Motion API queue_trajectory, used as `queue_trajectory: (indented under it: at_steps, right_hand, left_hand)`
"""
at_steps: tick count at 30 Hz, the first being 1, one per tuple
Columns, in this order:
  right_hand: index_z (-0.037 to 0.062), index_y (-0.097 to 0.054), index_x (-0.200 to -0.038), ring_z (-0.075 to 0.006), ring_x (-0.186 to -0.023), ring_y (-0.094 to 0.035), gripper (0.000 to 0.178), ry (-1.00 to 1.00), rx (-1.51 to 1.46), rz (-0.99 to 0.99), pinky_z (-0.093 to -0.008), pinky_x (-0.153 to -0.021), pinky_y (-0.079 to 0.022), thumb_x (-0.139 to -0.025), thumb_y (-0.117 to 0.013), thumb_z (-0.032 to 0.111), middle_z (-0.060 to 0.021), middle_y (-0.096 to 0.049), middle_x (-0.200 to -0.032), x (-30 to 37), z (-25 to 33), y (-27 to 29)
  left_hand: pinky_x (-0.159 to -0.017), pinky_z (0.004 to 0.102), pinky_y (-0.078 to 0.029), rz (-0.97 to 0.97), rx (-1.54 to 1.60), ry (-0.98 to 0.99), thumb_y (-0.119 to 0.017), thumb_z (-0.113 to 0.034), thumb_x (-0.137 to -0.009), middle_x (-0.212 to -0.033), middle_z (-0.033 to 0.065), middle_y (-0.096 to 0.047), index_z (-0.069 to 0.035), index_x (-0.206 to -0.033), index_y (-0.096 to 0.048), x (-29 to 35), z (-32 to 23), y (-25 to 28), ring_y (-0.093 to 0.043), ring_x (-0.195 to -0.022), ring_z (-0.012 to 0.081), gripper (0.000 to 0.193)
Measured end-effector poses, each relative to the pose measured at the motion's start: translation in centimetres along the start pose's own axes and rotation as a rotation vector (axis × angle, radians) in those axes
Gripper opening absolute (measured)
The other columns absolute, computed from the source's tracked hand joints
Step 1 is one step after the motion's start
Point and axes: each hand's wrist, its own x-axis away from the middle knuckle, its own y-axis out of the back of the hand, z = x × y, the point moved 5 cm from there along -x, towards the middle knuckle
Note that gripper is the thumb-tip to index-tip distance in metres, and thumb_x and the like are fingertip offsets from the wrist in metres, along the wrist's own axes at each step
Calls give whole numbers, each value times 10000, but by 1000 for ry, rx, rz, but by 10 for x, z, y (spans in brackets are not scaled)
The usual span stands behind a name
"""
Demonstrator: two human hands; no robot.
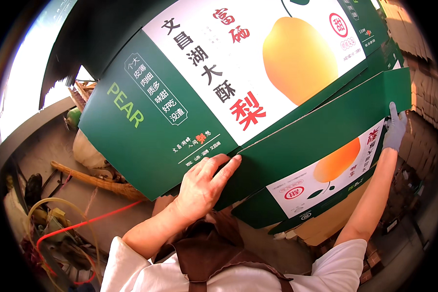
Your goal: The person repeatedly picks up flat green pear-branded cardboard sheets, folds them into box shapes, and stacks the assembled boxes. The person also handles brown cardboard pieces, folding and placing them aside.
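Observation:
A large green fruit carton, printed with a yellow pear on a white panel, spreads across the view in front of me. Along its near side runs a folded green flap, and below that hangs a side panel with a smaller pear picture. My bare left hand grips the carton's near edge where the flap begins, its fingertips on the cardboard. At the flap's far right end, my right hand, in a pale glove, holds the cardboard edge. Some of its fingers are hidden behind the board.
Stacks of brown cardboard line the right side. At left are a wicker basket, a red cord and a pale yellow hose. A brown apron hangs at my front. Bright light enters at upper left.

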Motion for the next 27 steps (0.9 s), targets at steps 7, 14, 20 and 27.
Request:
queue_trajectory:
  at_steps: [7, 14, 20, 27]
  right_hand:
    - [69, -655, -1176, -13, -572, -355, 304, -11, 43, -15, -196, -507, -279, -915, -730, 206, 80, -545, -806, -7, -3, 6]
    - [87, -679, -1037, -15, -543, -315, 177, 4, 40, 4, -192, -491, -238, -931, -710, 225, 87, -481, -726, -9, -3, -7]
    - [98, -676, -1016, -16, -533, -316, 170, 10, 48, -2, -193, -487, -236, -927, -715, 238, 87, -478, -722, -10, -3, -9]
    - [101, -674, -1036, -14, -527, -316, 187, -18, 70, 15, -194, -483, -238, -921, -722, 240, 92, -480, -709, -19, -13, -3]
  left_hand:
    - [-679, 350, -547, -20, 30, 24, -707, 73, -724, -1043, 93, -612, -36, -1255, -625, 0, 2, -6, -628, -827, 245, 548]
    - [-647, 351, -548, 12, 8, 32, -698, 92, -698, -1074, 111, -566, -75, -1323, -607, -1, 5, -5, -614, -830, 252, 653]
    - [-637, 350, -549, 38, 3, 31, -688, 86, -690, -1034, 93, -549, -74, -1323, -609, -2, 6, -7, -586, -812, 237, 657]
    - [-623, 340, -547, 53, 9, 44, -688, 81, -699, -1016, 89, -541, -70, -1328, -604, -2, 8, -9, -591, -823, 239, 652]
